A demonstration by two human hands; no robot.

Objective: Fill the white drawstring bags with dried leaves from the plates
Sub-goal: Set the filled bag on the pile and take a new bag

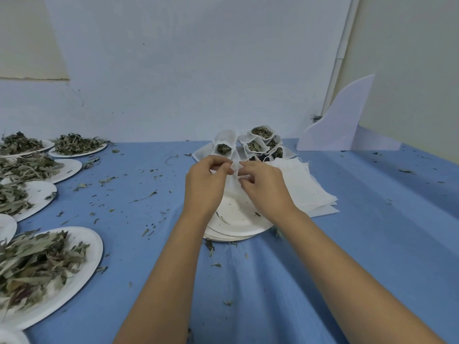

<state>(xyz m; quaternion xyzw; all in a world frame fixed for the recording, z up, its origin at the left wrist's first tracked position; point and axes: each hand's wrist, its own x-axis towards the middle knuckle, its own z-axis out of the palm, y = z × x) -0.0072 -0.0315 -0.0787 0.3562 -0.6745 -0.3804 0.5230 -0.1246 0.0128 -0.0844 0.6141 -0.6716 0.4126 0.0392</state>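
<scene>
My left hand [205,184] and my right hand [264,187] both pinch the top edge of one empty white drawstring bag [234,186], held above a stack of empty white plates [238,219]. The bag hangs between my hands and is mostly hidden by them. Behind my hands, several filled bags [260,142] with dried leaves showing in their mouths lean together. A pile of flat empty bags [303,187] lies just right of my right hand. Plates heaped with dried leaves [37,266] line the table's left side.
The blue tablecloth [149,256] is strewn with leaf crumbs. A white curved board [342,120] stands at the back right against the wall. More leaf plates [77,145] sit at the far left, near the wall.
</scene>
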